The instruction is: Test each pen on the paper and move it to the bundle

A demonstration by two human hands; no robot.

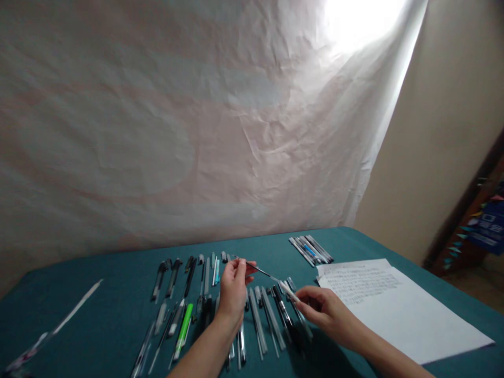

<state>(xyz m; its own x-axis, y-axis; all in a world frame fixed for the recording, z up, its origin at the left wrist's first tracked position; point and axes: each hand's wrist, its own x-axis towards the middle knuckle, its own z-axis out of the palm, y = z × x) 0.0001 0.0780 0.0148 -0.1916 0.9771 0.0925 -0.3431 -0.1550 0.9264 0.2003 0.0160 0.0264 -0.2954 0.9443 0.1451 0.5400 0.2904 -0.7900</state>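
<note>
My left hand [233, 287] is closed in a pinch on the upper end of a thin pen [263, 272], held just above the table. My right hand [323, 308] is closed on the pen's lower, pale end [289, 291]. The pen slants between the two hands. Beneath them several pens [220, 310] lie in rows on the teal tablecloth [110, 310], among them a bright green one [184, 324].
A sheet of white paper [397, 310] with writing lies at the right. A small bundle of pens [311, 249] rests behind it. A long white strip [74, 310] lies at the left. A creased white sheet [197, 121] hangs behind the table.
</note>
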